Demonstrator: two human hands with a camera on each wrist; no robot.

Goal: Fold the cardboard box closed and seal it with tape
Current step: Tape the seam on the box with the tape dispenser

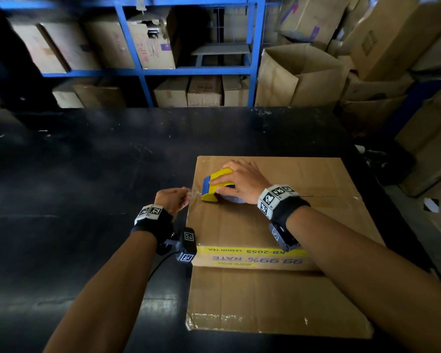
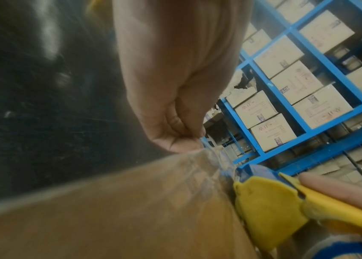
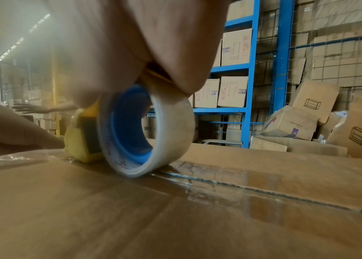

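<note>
The cardboard box (image 1: 278,225) lies with its top flaps folded flat, the centre seam running left to right across the lid. It sits toward the right edge of the black table (image 1: 99,161), its near side close to the table's near edge. It looks stiff but light, the corrugated board likely to give a little under pressure along the seam, so any downward push is best spread over the flaps and not the gap between them. The clear tape (image 2: 206,163) is thin, slick on its back and sticky beneath, apt to wrinkle or fold onto itself if it goes slack; its free end is the place to hold, kept taut.

The left hand (image 1: 172,201) hangs just off the box's left edge, its thumb and fingers (image 2: 182,128) pinching that free end of tape over the corner of the lid. The right hand (image 1: 239,182) rests on the lid near the left end of the seam, clasped over the yellow and blue tape dispenser (image 1: 218,184); the roll (image 3: 149,131) touches the cardboard on the seam line. The seam to the right of the roll shows a glossy strip in the right wrist view, though whether that is fresh tape I cannot tell.

Behind the table stand blue shelves (image 1: 196,71) stacked with cartons.
</note>
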